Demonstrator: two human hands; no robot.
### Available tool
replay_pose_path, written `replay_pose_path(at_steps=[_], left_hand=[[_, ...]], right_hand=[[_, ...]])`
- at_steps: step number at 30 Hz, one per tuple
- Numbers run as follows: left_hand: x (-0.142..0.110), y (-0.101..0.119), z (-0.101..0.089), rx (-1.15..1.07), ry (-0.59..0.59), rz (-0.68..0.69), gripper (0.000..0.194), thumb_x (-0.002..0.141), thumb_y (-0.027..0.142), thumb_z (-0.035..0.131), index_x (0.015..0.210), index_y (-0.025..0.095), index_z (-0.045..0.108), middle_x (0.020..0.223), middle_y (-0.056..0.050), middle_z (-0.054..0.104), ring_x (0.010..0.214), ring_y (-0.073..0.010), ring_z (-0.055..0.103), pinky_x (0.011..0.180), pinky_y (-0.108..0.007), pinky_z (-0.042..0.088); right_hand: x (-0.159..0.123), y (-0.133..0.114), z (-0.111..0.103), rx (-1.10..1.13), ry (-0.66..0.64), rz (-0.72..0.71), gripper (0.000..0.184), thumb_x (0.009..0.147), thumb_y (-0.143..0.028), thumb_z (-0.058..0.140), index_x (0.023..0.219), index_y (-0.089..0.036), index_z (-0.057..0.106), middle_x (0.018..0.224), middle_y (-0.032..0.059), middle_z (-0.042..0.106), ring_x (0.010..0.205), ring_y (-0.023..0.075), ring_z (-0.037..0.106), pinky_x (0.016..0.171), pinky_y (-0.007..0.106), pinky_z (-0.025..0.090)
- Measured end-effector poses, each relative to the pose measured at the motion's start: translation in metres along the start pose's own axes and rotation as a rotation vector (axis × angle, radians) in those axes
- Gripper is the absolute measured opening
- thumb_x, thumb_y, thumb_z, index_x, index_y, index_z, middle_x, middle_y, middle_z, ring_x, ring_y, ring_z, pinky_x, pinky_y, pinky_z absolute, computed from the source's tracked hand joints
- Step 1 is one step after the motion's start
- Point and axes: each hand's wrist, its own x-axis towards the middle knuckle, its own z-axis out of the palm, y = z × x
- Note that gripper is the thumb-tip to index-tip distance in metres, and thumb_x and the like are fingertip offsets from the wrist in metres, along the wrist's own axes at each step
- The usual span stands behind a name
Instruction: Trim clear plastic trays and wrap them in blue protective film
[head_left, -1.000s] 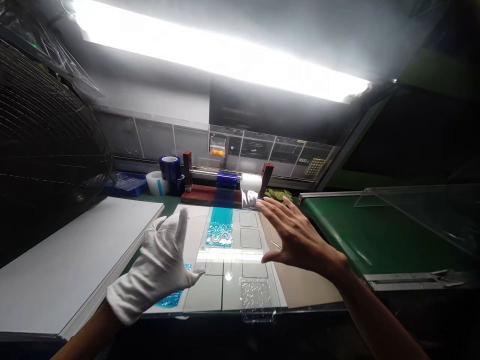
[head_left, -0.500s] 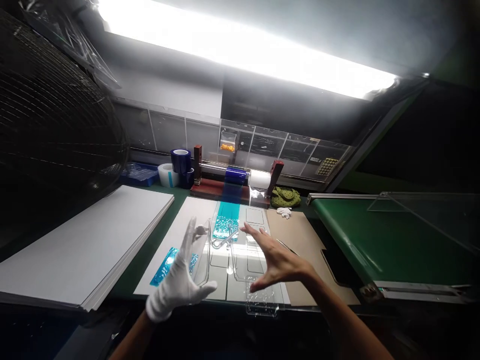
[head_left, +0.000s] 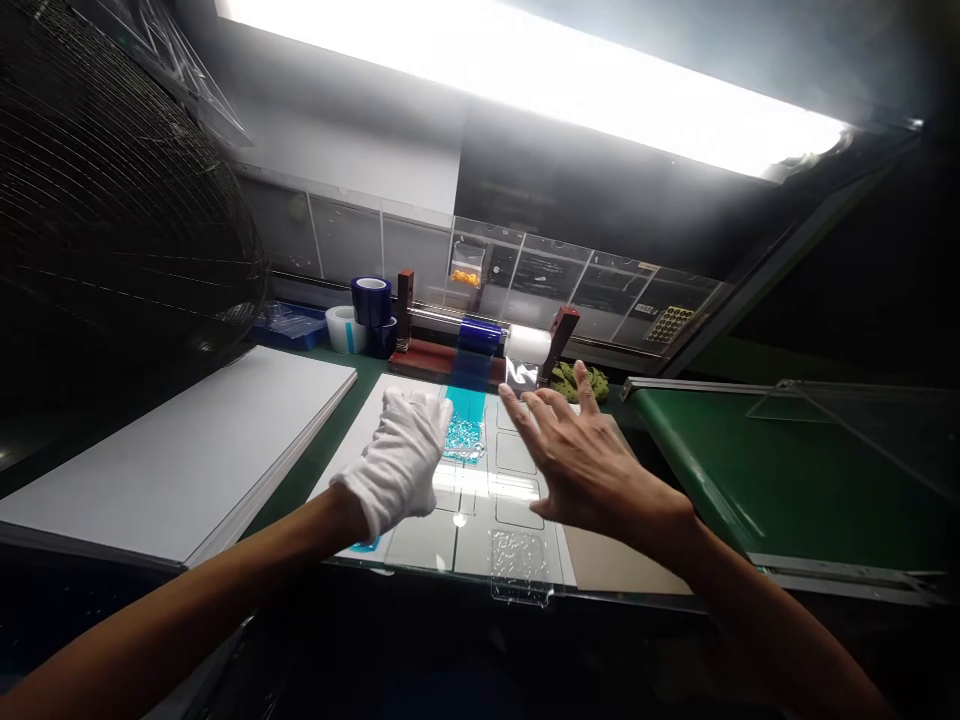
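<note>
My left hand (head_left: 401,455), in a white glove, is over the left part of the work surface, beside the teal film (head_left: 465,425). Its fingers curl away from me, and what they hold, if anything, is hidden. My right hand (head_left: 585,465) is bare, its fingers spread over the right side of the glass-like sheet (head_left: 424,535) with dark outlined rectangles. Between the hands, a blue film roll (head_left: 480,337) on a stand feeds the teal strip towards me. A clear bubbly piece (head_left: 519,565) lies at the front edge.
Left is a stack of white sheets (head_left: 180,450) below a large fan (head_left: 112,200). Tape rolls (head_left: 371,300) stand behind it. A white roll (head_left: 529,345) shares the stand. At right are brown board (head_left: 622,565), a green cloth (head_left: 592,382) and a green conveyor belt (head_left: 795,480).
My left hand has moved up and right, turning its back to me, its fingers curling. My right hand has shifted right with fingers spread. The clear outlined pieces between the hands are no longer plain.
</note>
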Motion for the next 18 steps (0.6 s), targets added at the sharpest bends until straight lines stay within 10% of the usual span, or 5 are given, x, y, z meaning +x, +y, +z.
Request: replay_pose_path(at_steps=[8, 18], left_hand=[[-0.032, 0.009, 0.075, -0.886, -0.007, 0.161, 0.104, 0.066, 0.065, 0.058, 0.144, 0.019, 0.009, 0.13, -0.015, 0.044, 0.115, -0.0292, 0.048, 0.095, -0.044, 0.04], [0.012, 0.036, 0.052, -0.145, -0.051, 0.058, 0.097, 0.047, 0.028, 0.066, 0.138, 0.015, 0.035, 0.113, -0.018, 0.054, 0.099, -0.0402, 0.053, 0.083, -0.053, 0.039]], right_hand=[[-0.053, 0.044, 0.093, 0.734, -0.188, 0.035, 0.123, 0.062, -0.055, 0.073, 0.146, -0.021, -0.009, 0.14, 0.0182, 0.038, 0.131, 0.0324, 0.037, 0.107, 0.054, 0.027], [-0.049, 0.046, 0.073, 0.231, -0.129, 0.121, 0.125, 0.058, -0.042, 0.076, 0.147, -0.014, -0.008, 0.139, 0.0214, 0.041, 0.127, 0.0398, 0.036, 0.104, 0.07, -0.005]])
